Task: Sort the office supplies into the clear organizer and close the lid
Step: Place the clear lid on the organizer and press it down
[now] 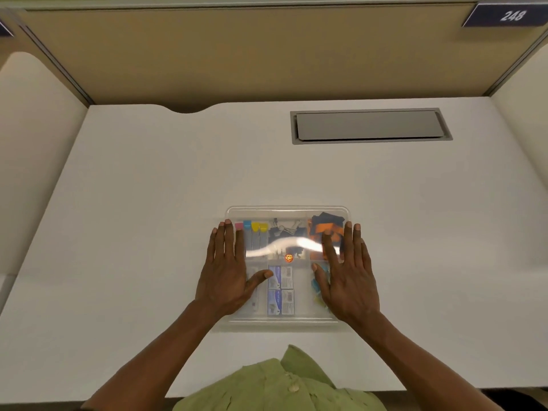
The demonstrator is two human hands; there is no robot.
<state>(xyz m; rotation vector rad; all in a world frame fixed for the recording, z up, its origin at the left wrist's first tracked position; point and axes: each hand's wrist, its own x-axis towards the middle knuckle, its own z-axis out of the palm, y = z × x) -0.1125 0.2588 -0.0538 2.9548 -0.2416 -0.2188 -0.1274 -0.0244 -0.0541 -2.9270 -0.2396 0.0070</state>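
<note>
The clear organizer [287,211] lies on the white desk in front of me with its clear lid down over the compartments. Through the lid I see markers with pink, blue and yellow caps [252,229], black binder clips [284,228], orange and dark blue pieces [324,225] and blue-and-white staple boxes [280,290]. My left hand [226,271] lies flat on the lid's left side, fingers spread. On the right side rests my right hand [348,272], also flat with spread fingers. Neither hand holds anything.
A grey cable hatch [370,125] is set into the desk at the back right. Beige partition walls [237,54] enclose the desk at the back and sides. A dark sign reading 248 [508,15] hangs top right. My green shirt [278,384] shows at the bottom.
</note>
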